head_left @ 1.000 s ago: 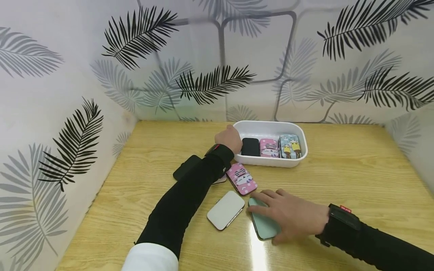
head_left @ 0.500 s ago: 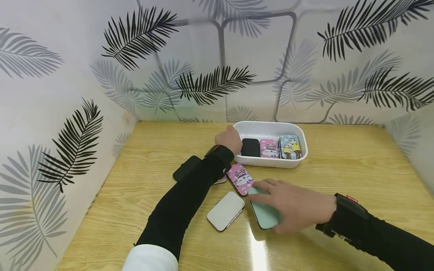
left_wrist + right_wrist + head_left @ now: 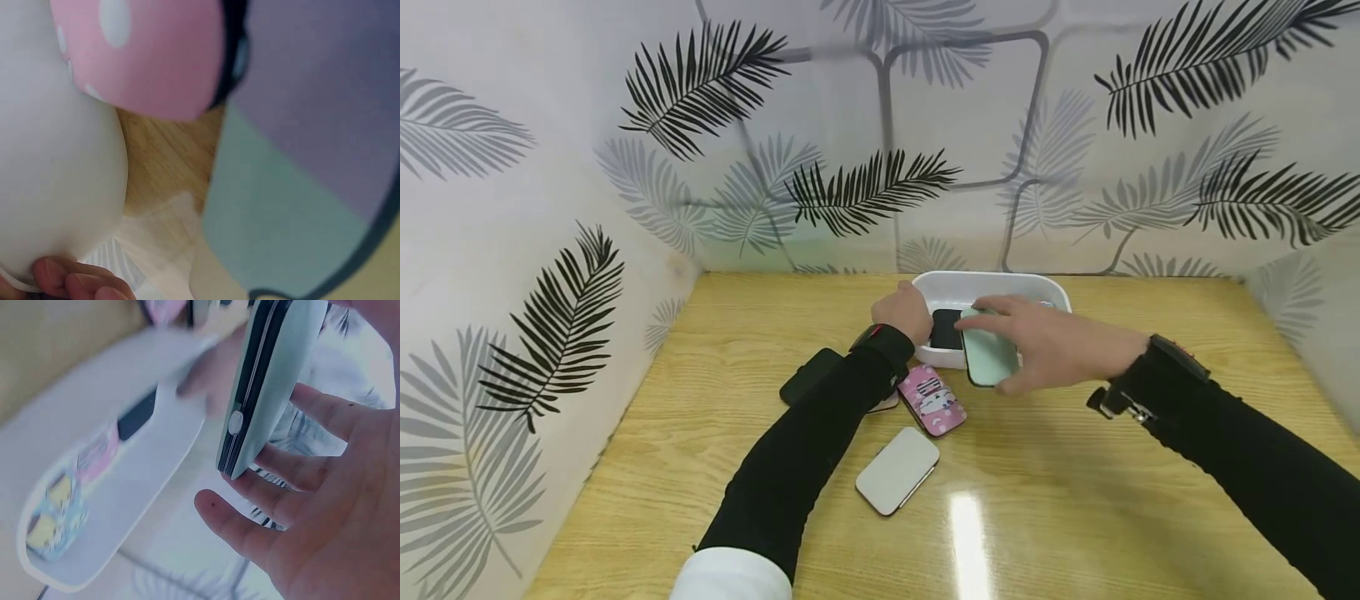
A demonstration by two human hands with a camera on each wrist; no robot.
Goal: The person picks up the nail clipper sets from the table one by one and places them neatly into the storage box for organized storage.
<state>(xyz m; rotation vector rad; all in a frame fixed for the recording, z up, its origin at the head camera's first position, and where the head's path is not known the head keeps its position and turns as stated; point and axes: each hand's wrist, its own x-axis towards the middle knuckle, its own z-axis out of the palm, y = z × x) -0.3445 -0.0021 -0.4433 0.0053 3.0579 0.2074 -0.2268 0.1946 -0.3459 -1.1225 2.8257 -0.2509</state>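
My right hand (image 3: 1052,342) holds a mint-green clasp case (image 3: 988,354) between thumb and fingers, raised over the front of a white oblong container (image 3: 940,359). In the right wrist view the case (image 3: 275,375) stands on edge, showing its metal frame and round clasp. My left hand (image 3: 902,315) grips the container's left end; in the left wrist view its fingertips (image 3: 81,275) curl at the white wall. Inside are a black case (image 3: 137,415), a pink case (image 3: 97,453) and a blue-and-yellow patterned case (image 3: 59,512), the last two mostly hidden by my right hand in the head view.
On the wooden table (image 3: 700,467), a pink cartoon case (image 3: 934,402) lies just in front of the container. A white case (image 3: 897,471) is nearer me. A dark case (image 3: 812,373) and a pale pink one (image 3: 886,403) are partly under my left forearm. Leaf-patterned walls stand behind and beside.
My right hand has lifted the mint-green case off the table and carried it away from me to the container's front. The left hand keeps its place on the container.
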